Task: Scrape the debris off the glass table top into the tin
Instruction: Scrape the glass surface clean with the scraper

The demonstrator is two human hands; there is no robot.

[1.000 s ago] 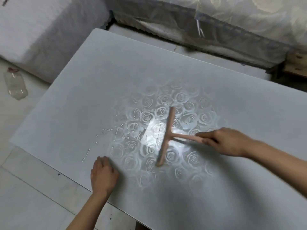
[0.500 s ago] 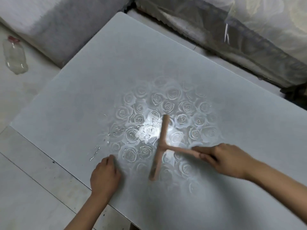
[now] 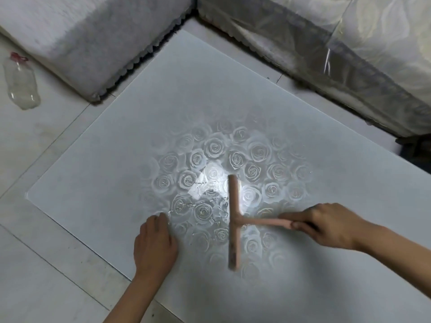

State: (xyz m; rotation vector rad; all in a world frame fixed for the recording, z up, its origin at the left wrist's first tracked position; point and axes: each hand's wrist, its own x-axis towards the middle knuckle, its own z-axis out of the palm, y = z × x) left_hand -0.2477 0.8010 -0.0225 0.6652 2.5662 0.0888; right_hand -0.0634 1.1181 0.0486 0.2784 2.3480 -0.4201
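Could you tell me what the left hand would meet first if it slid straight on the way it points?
Probably the thin debris trail just beyond the left hand on the glass table top; the scraper lies off to one side.

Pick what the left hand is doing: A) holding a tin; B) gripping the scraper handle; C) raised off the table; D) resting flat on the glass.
D: the left hand lies palm down on the glass table top, while the right hand grips the pink scraper by its handle.

Pale tiled floor [image 3: 42, 264] – cloth-draped sofas [image 3: 77, 36] behind.
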